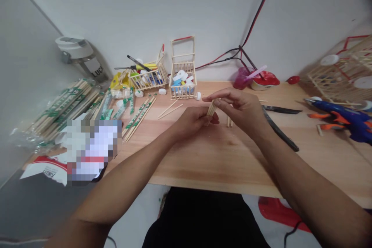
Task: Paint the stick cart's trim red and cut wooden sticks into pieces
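My left hand (197, 117) grips one bundle of wooden sticks (211, 112), my right hand (243, 106) pinches its top, and two stick-built carts (182, 93) stand beyond.

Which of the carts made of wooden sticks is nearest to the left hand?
The middle cart, filled with bottle caps, just beyond the left hand. Tools lie across the left cart, farther away; the right cart is behind the glue gun.

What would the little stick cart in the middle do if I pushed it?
The stick cart might roll: a white wheel-like disc shows at its corner. It's probably light and breakable, being made of thin sticks. The colorful pieces heaped inside may spill if it tips.
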`<move>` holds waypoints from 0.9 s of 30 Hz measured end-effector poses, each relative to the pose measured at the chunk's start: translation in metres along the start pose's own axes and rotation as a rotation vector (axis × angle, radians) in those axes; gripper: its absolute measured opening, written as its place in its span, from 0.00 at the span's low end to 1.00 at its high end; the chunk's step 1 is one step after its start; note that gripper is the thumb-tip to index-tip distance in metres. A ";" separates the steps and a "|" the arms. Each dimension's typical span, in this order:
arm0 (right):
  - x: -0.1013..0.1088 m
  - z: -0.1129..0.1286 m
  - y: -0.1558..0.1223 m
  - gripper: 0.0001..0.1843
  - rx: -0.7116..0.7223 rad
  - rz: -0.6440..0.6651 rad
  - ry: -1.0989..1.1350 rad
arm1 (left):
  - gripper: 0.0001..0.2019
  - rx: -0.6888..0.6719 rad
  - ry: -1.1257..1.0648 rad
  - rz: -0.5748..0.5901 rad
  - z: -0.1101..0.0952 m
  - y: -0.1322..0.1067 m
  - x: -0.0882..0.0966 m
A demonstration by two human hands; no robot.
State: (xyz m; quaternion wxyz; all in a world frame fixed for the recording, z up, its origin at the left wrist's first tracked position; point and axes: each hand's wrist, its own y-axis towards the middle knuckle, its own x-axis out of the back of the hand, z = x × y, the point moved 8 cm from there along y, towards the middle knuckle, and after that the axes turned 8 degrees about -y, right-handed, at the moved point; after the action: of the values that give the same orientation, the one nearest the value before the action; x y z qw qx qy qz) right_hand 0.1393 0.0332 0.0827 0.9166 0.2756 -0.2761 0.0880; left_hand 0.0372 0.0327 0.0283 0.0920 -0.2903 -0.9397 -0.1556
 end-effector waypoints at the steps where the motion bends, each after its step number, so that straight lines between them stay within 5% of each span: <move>1: 0.000 0.000 0.000 0.08 0.008 -0.002 0.005 | 0.09 0.001 -0.008 0.002 0.001 0.000 0.000; 21: -0.001 -0.002 0.001 0.08 0.070 -0.001 0.023 | 0.09 0.001 0.011 -0.009 -0.002 0.000 0.001; 27: -0.008 -0.009 0.000 0.21 -0.008 0.061 0.058 | 0.09 -0.006 -0.016 0.006 -0.001 0.001 0.001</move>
State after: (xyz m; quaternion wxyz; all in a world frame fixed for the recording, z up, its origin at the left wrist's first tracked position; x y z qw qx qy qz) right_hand 0.1369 0.0379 0.0726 0.9221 0.2609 -0.2582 0.1229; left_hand 0.0368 0.0333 0.0300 0.0842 -0.2943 -0.9392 -0.1556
